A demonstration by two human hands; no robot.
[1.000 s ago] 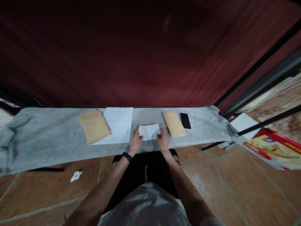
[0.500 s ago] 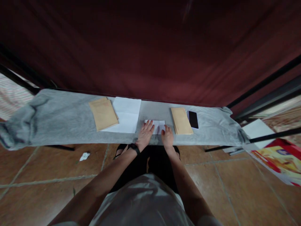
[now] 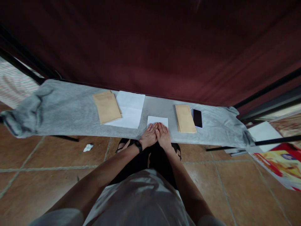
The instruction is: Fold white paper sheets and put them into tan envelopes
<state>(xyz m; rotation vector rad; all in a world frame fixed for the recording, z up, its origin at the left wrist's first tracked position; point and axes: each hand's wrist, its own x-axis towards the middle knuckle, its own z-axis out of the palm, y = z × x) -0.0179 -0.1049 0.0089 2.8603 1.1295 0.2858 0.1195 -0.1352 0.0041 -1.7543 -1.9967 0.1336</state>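
Note:
A small folded sheet of white paper (image 3: pixel 157 119) lies on the grey cloth near its front edge. My left hand (image 3: pixel 149 135) rests flat on the paper's near part, fingers stretched out, a dark band on its wrist. Beside it, touching, my right hand (image 3: pixel 163 135) also presses flat with fingers extended. Both hands cover the near edge of the paper. To the left lie larger white sheets (image 3: pixel 130 110), partly under brown envelopes (image 3: pixel 107 107). On the right is another stack of brown envelopes (image 3: pixel 185 119).
A phone (image 3: pixel 197 118) lies right of the right-hand envelopes. The grey cloth (image 3: pixel 68 110) covers a narrow bench before a dark red hanging cloth (image 3: pixel 150 53). Black metal bars (image 3: pixel 270 88) stand at the sides. A red and yellow box (image 3: pixel 282 163) and crumpled tissue (image 3: pixel 88 147) are below.
My hands have come together over the near part of the folded paper; my right hand has moved left and flattened. The paper now shows a plain upper face. The view has shifted slightly.

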